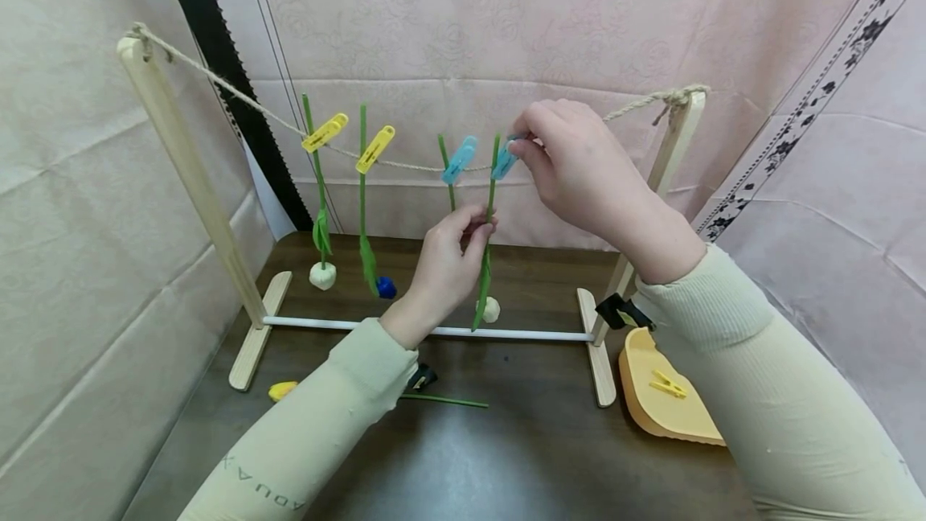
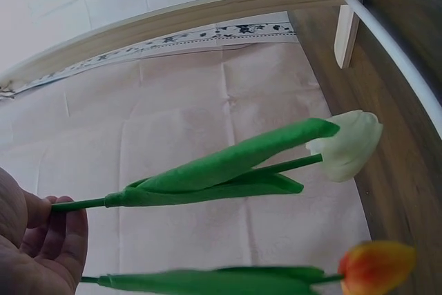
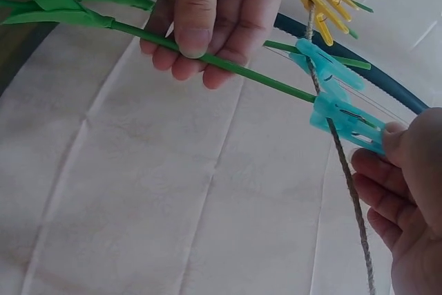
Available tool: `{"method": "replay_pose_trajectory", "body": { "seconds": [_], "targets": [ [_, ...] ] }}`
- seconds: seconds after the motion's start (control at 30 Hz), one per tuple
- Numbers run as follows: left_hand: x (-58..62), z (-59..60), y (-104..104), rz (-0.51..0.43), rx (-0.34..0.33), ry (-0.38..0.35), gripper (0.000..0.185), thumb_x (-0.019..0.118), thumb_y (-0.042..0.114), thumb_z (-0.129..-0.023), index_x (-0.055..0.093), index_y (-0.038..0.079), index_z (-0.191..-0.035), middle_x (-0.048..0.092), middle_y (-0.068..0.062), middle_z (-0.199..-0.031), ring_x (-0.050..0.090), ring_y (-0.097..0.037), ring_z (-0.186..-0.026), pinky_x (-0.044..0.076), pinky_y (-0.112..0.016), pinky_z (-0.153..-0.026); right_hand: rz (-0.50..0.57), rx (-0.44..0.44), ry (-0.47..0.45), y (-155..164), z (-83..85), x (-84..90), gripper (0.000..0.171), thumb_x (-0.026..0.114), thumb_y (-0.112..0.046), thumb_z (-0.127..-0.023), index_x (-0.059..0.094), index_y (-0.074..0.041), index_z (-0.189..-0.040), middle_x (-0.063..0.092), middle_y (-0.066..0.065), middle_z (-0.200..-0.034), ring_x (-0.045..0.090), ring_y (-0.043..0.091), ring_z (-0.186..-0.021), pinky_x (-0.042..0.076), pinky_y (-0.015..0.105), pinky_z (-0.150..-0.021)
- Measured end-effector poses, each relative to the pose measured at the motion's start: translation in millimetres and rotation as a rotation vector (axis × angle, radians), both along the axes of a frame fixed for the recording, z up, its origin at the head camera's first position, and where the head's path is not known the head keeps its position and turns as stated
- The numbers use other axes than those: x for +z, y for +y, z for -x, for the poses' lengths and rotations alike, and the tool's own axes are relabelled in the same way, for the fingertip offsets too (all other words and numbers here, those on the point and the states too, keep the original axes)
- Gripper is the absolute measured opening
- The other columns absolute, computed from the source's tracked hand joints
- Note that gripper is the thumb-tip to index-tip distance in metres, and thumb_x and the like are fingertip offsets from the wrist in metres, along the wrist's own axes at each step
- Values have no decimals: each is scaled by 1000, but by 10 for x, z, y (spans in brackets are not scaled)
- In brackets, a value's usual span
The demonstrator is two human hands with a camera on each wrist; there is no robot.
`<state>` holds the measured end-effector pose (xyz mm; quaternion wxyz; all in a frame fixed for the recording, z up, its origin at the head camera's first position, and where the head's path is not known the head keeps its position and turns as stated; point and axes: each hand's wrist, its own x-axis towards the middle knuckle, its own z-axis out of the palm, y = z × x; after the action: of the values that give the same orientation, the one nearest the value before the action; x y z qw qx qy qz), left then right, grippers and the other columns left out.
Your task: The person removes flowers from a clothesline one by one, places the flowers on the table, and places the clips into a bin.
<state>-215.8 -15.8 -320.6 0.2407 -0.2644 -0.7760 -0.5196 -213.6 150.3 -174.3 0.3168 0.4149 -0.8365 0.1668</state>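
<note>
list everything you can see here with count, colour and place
wooden rack: 1, pale wood, on the table
string: 1, beige, tied between the rack posts
yellow pegs: 2, on the string at left, each holding a stem
blue pegs: 2, on the string, middle
white tulip: 1, hanging head down, stem in left hand
yellow tray: 1, on the table at right, one yellow peg inside
table: 1, dark brown
left hand: pinches the tulip stem
right hand: pinches the rightmost blue peg
</note>
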Motion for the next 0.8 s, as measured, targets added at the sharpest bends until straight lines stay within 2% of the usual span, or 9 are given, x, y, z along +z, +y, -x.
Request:
{"method": "replay_pose_trajectory", "body": {
  "seconds": [0.2,0.37,0.57,0.8],
  "targets": [
    [-33,0,-39,0,-28,26,13,55,4,-97,64,2,-107,67,-5,-103,64,-12,-92,53,-22,-77,37,-2,-21,15,-14,17,4,61,-2,-94,58,1,-93,60,13,-82,50,26,-73,39,38,-70],
    [-65,-22,-65,16,-24,8,14,55,4,-98,65,1,-108,67,-7,-103,64,-10,-92,53,-22,-77,54,25,-1,33,-3,15,4,60,0,-94,57,2,-94,59,13,-81,49,25,-72,38,35,-68],
    [-128,-59,-113,67,-7,-24,16,58,9,-97,65,6,-111,66,-2,-100,60,-8,-89,52,-22,-77,76,43,64,57,-22,19,9,60,-3,-95,56,5,-95,58,16,-87,50,28,-78,39,37,-73],
    [-191,-121,-226,129,-9,-37,18,58,8,-97,65,6,-113,65,-1,-102,60,-8,-91,52,-24,-79,85,36,51,108,-91,-14,13,57,-5,-97,56,7,-102,58,17,-92,51,31,-84,39,40,-80]
  ]
}}
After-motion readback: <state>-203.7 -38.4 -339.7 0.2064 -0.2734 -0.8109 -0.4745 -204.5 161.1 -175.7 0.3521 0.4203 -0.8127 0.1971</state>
